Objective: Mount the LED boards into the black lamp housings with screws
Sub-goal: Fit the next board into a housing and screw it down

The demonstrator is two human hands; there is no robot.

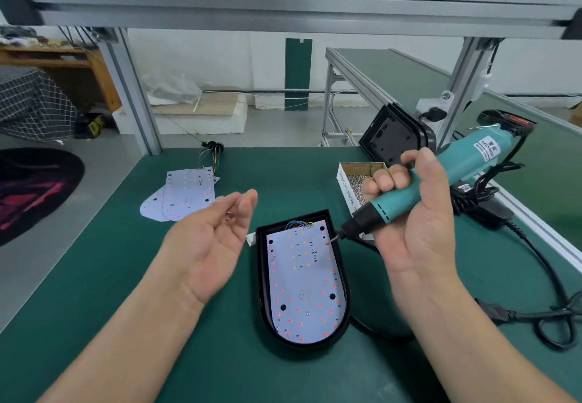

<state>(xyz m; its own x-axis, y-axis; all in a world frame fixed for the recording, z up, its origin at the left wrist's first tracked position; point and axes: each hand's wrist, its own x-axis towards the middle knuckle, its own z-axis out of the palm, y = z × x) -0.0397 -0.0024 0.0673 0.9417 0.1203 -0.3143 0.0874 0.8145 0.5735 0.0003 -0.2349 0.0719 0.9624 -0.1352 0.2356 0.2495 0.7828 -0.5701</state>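
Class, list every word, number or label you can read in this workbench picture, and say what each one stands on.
"12V": on the LED board lying in the black housing.
"SPRING BALANCE...": on the side of the screw box; the end is hidden.
"KEEN-W...": on the label of the electric screwdriver; the rest is too small to read.
On the loose boards: nothing readable.

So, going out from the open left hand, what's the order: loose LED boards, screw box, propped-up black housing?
From the left hand:
1. Loose LED boards, just beyond its fingertips, to the left.
2. Screw box, across to the right.
3. Propped-up black housing, far right, at the back.
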